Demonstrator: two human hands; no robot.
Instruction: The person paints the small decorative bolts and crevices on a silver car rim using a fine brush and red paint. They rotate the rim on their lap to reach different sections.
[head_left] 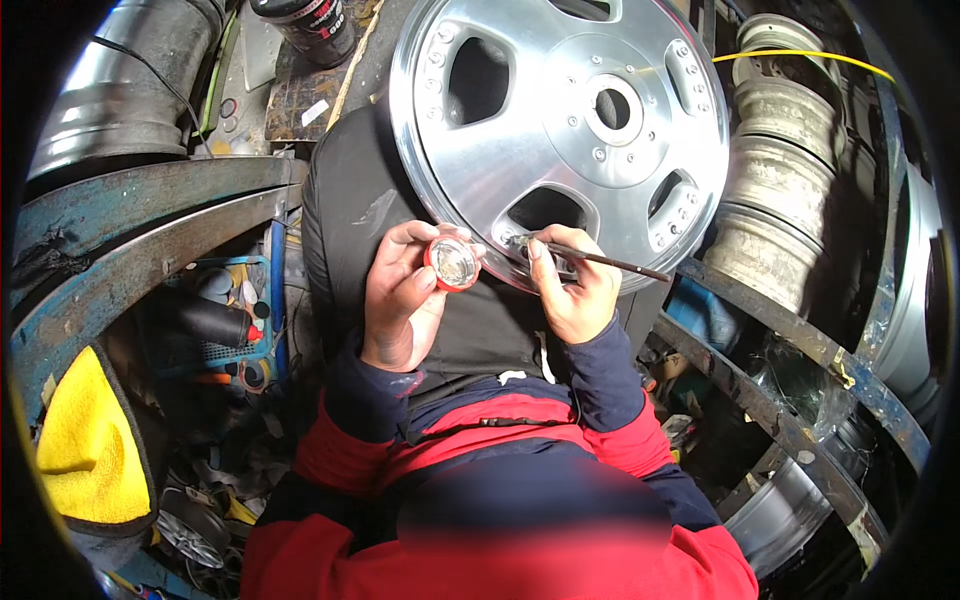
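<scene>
A small round red cap [452,263] with a pale, shiny inside is pinched in the fingers of my left hand [408,290], its open side facing up. My right hand [577,285] closes around a thin dark paintbrush [612,262], whose handle points off to the right. The brush's tip lies near my fingertips, close to the wheel's lower edge, and I cannot tell if it touches. A polished silver wheel rim [560,95] rests in front of me, leaning over my dark trousers. Both hands are at its near edge, the left one just off its lower left.
Stacked worn rims [785,170] stand on the right behind a metal frame [790,330]. At left are metal beams [150,210], a blue basket [230,350] of bottles and a yellow cloth [92,440]. A black tub [312,30] sits at the upper left.
</scene>
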